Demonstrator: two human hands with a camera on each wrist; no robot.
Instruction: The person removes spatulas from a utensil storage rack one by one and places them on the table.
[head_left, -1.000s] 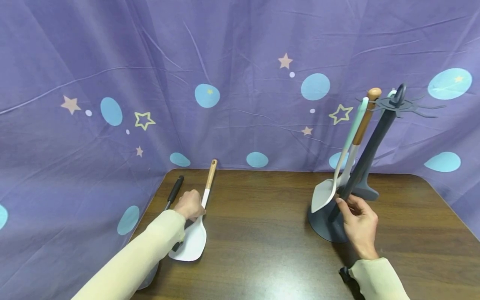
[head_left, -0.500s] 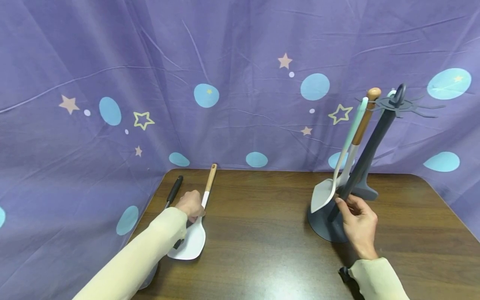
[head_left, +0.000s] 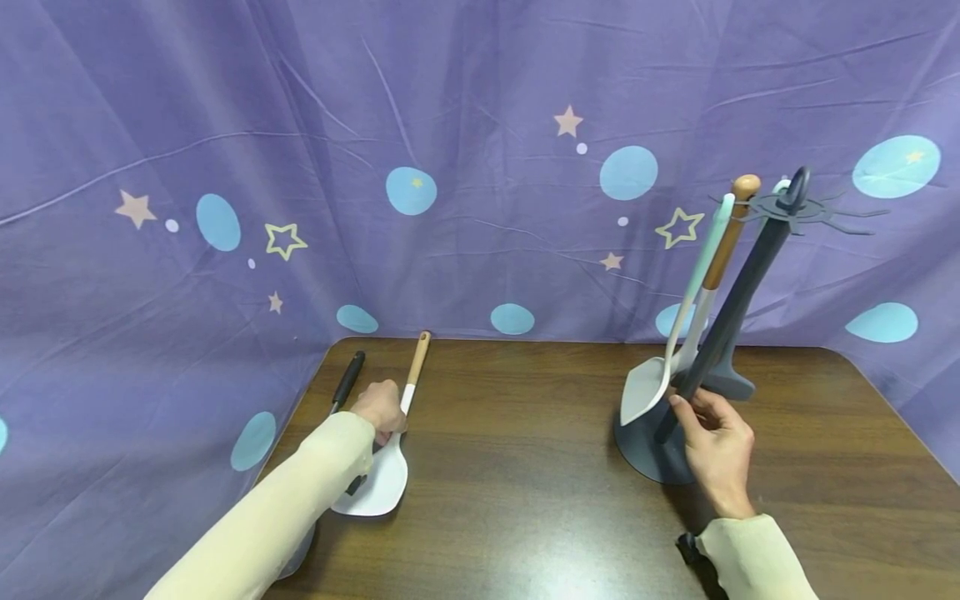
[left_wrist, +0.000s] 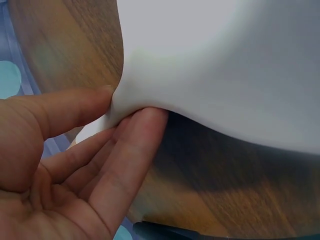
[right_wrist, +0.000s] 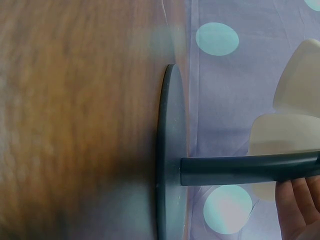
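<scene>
In the head view my left hand (head_left: pixel 378 408) pinches the neck of a white spatula (head_left: pixel 386 483) with a wooden-ended handle, on the table's left side. The left wrist view shows the thumb on one edge of the spatula (left_wrist: pixel 200 75) neck and the fingers (left_wrist: pixel 135 155) under the other. A shadow falls on the table beneath its blade. At right, my right hand (head_left: pixel 720 450) holds the lower post of a dark utensil stand (head_left: pixel 738 312), its fingertips against the post (right_wrist: pixel 235 171) in the right wrist view. The stand's round base (right_wrist: pixel 172 125) meets the table.
Hanging from the stand are a mint-handled turner (head_left: pixel 645 392), a wooden-handled utensil (head_left: pixel 723 250) and a dark grey utensil (head_left: pixel 727 382). A black-handled utensil (head_left: pixel 348 379) lies left of my left hand, partly hidden by the sleeve. A purple curtain (head_left: pixel 480 167) backs the wooden table (head_left: pixel 525 450).
The white spatula has shifted slightly: its handle end sits lower in the head view and its blade a little higher and farther left. My right hand and the stand keep their place.
</scene>
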